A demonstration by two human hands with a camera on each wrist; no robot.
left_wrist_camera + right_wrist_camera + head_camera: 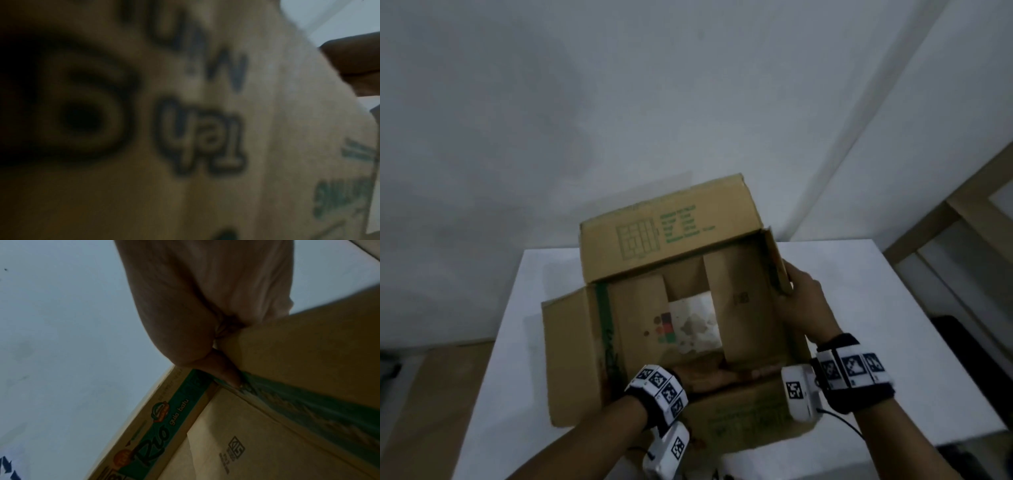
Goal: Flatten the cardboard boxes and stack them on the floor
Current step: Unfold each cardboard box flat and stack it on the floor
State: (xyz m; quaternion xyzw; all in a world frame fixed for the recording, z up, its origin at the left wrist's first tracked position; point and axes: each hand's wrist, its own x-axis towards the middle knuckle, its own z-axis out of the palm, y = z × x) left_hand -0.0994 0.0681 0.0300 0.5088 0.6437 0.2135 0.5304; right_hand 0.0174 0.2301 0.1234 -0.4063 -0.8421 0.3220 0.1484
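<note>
A brown cardboard box (681, 240) with green print stands open on the white table (517, 342), its top flaps spread outward. Its bottom flaps are parted, and the table shows through the gap. My left hand (709, 375) grips the near rim, fingers lying inside along it. The left wrist view is filled with the blurred printed cardboard (205, 129), with a thumb (353, 65) at the right. My right hand (801, 294) pinches the upright right flap. In the right wrist view this hand (205, 305) closes on the flap's edge above the box (267, 434).
A wall stands close behind the table. A wooden frame (962, 212) is at the right, with a dark object (955, 329) below it. A brown sheet that looks like cardboard (431, 394) lies low at the left, beside the table.
</note>
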